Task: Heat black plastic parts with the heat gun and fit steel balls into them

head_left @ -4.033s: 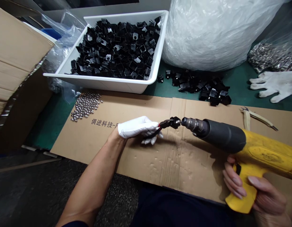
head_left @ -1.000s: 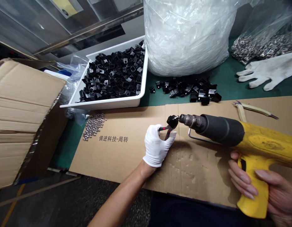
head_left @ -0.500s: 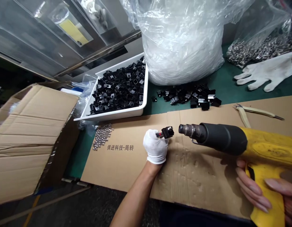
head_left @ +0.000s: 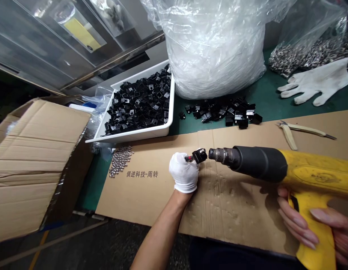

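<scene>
My left hand (head_left: 184,173), in a white glove, is closed around a small black plastic part (head_left: 199,155) with a bit of shiny metal on its top. A short dark and red piece shows between the glove and the part; its kind I cannot make out. My bare right hand (head_left: 300,221) grips the handle of a yellow heat gun (head_left: 317,170). The gun's stepped metal nozzle (head_left: 223,155) points left, its tip a small gap away from the black part. Both are held above a cardboard sheet (head_left: 145,198).
A white tray (head_left: 134,135) full of black parts stands behind, with more loose black parts (head_left: 235,112) beside it. Small metal pieces (head_left: 121,159) lie in rows on the cardboard. Cutting pliers (head_left: 300,131), a spare glove (head_left: 317,80), a plastic bag (head_left: 216,52) and an open carton (head_left: 35,157) surround the area.
The heat gun has moved slightly left, bringing its nozzle closer to the black part. My left hand keeps its hold and has hardly moved.
</scene>
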`<state>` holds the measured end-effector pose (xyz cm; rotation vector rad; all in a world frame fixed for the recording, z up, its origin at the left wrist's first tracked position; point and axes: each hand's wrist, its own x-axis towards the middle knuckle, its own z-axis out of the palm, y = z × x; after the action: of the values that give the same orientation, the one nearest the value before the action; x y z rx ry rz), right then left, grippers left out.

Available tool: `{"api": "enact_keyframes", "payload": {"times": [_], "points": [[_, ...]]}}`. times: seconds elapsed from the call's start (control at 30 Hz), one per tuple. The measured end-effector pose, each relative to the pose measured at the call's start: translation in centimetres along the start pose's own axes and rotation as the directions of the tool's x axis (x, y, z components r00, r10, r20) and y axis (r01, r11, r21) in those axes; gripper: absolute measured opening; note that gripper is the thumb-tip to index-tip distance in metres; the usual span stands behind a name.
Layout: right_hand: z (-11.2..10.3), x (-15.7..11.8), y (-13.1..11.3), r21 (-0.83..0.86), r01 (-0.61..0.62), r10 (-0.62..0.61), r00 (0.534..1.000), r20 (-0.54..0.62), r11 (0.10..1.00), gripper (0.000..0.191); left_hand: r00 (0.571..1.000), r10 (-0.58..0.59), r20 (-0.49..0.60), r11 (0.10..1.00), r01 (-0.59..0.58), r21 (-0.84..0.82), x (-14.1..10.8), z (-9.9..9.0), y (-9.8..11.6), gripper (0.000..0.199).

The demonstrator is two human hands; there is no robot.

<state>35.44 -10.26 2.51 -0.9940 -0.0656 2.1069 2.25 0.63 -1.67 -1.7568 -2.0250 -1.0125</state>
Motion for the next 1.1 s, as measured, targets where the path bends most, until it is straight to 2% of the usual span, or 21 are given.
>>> {"api": "enact_keyframes", "payload": {"times": [0.53,0.73,0.9,1.1], "points": [[0.30,-0.05,-0.29,-0.005,-0.010,0.010,1.000,0.004,1.000,0.039,0.996,0.084,-0.040,0.995,-0.082,0.054,0.22,-0.21,0.43,0.038],[0.34,0.00,-0.26,0.011,-0.012,0.012,1.000,-0.018,1.000,0.039,0.999,0.044,-0.025,0.998,-0.042,0.048,0.17,-0.14,0.35,0.041],[0.42,-0.07,-0.19,0.017,-0.001,0.001,1.000,0.000,1.000,0.038,0.999,0.032,-0.023,0.999,-0.031,0.045,-0.08,0.12,0.01,0.031],[-0.01,0.06,-0.21,0.019,0.000,0.000,1.000,0.031,1.000,0.038,0.994,0.102,-0.044,0.992,-0.098,0.081,0.04,0.10,0.12,0.031]]}}
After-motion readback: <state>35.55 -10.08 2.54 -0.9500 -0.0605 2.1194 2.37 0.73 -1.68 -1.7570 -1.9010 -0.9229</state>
